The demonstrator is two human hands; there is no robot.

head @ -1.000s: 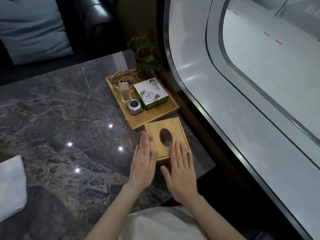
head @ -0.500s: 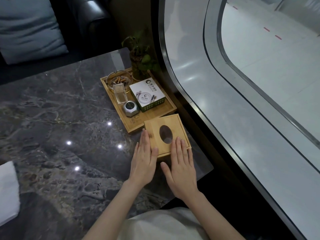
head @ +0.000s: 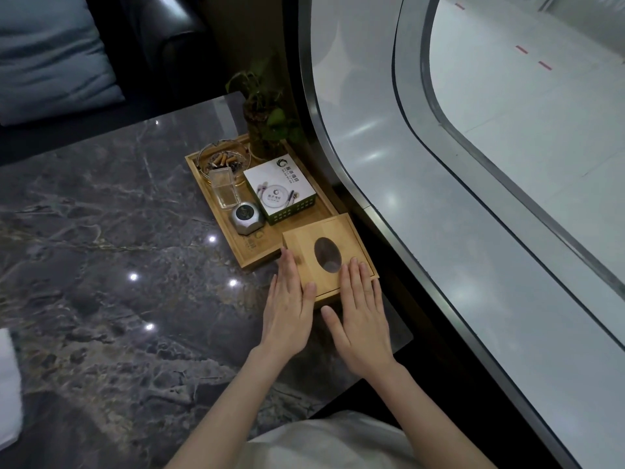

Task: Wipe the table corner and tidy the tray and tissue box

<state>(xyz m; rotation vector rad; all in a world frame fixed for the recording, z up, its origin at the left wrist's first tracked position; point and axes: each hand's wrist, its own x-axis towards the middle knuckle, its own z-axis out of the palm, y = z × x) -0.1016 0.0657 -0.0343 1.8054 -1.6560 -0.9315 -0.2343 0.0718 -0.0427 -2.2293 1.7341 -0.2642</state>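
A square bamboo tissue box (head: 351, 238) with an oval opening sits at the table's near right corner, touching the near end of the bamboo tray (head: 257, 248). My left hand (head: 287, 306) lies flat with its fingers against the box's left side and its thumb on the lid's near edge. My right hand (head: 362, 316) rests flat, its fingertips on the lid's near right part. Neither hand grips anything. The dark marble table (head: 118, 231) is glossy.
The tray carries an ashtray (head: 223, 160) with butts, a clear container (head: 225, 189), a silver gadget (head: 247, 216), a white box (head: 280, 191) and a potted plant (head: 267, 130). A white cloth (head: 6, 384) lies at the left edge. A curved glass wall (head: 439, 198) borders the table's right side.
Both hands have nudged the tissue box a little farther from me, up against the tray. The view has shifted slightly, and the cloth has slid toward the left edge of the frame.
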